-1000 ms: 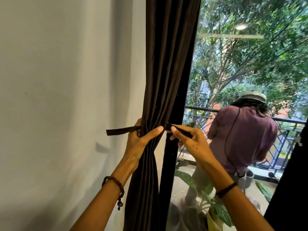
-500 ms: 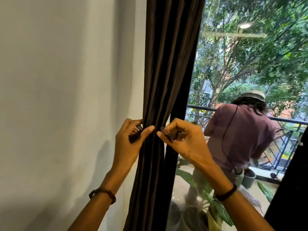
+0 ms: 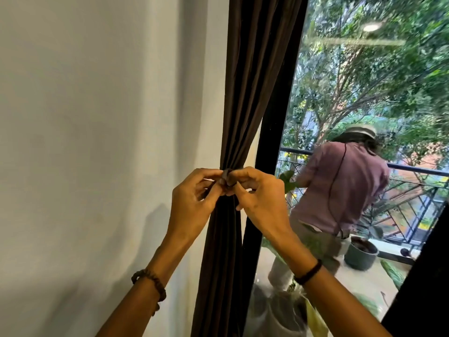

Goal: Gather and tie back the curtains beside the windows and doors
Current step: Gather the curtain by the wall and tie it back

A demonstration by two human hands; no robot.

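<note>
A dark brown curtain (image 3: 252, 81) hangs gathered into a narrow bundle between the white wall and the black door frame. At mid height a brown tie strap (image 3: 227, 177) cinches it, and both hands meet there. My left hand (image 3: 192, 203) pinches the strap from the left with curled fingers. My right hand (image 3: 261, 203) pinches it from the right, fingertips touching the left hand's. The strap's ends are hidden between the fingers.
The white wall (image 3: 97, 142) fills the left. A black door frame (image 3: 274, 132) borders a glass pane. Beyond the glass, a person in a purple shirt (image 3: 340, 188) bends over on a railed balcony near a grey plant pot (image 3: 362, 255). Leafy plants stand below.
The loose strap ends that stuck out to the left and right a second ago are now drawn together. Both hands have closed in to the curtain's front, and the bundle is pinched tighter.
</note>
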